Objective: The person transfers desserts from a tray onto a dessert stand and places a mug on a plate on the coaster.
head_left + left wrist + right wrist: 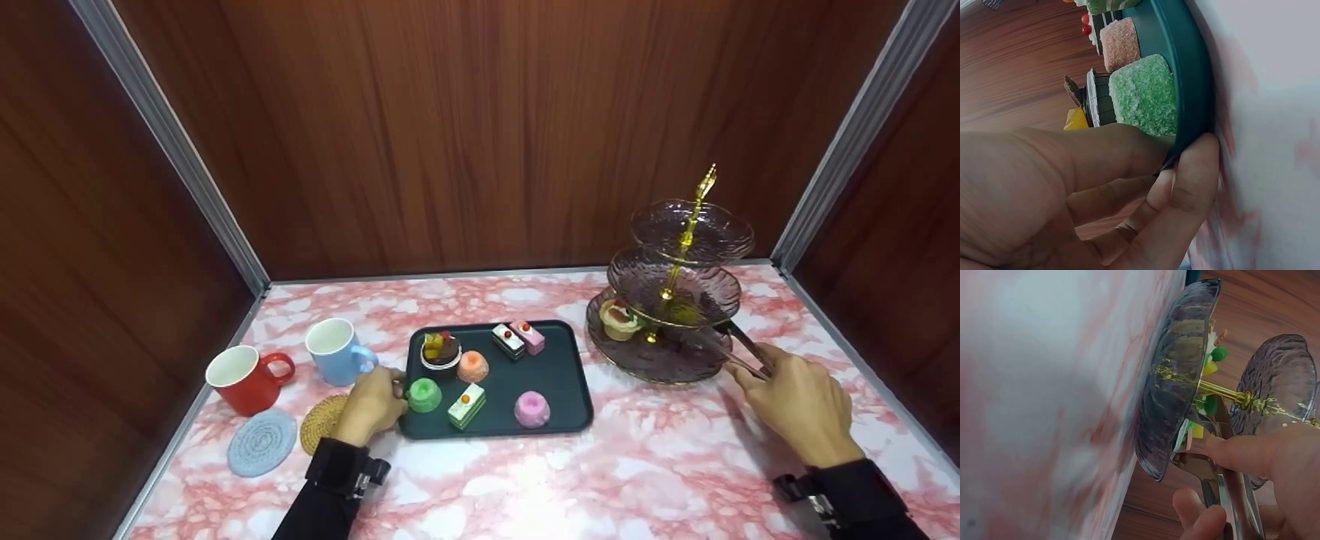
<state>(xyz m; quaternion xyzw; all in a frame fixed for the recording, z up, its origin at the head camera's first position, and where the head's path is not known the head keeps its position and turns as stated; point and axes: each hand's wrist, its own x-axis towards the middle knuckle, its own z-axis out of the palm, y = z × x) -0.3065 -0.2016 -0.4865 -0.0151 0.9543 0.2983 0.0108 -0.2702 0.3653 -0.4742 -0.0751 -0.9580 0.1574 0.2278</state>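
My left hand [373,405] pinches the left rim of a dark green tray [559,367], thumb inside and fingers outside. Beside the thumb sits a green cake [1143,95]. My right hand [802,405] holds metal tongs [739,352], which reach between the lower two tiers of a glass tiered stand [652,364]. At the tong tips, in the right wrist view, a pastry with green and yellow topping [1197,430] lies over the bottom plate; whether the tongs still grip it is unclear. A cream-coloured tart [619,320] rests on that plate's left side.
The tray carries a chocolate fruit tart [441,351], an orange cake [472,367], a pink cake [532,409] and several layered slices [466,406]. Left are a blue mug [335,354], a red mug [244,384], a blue coaster [262,442] and a tan coaster [319,424].
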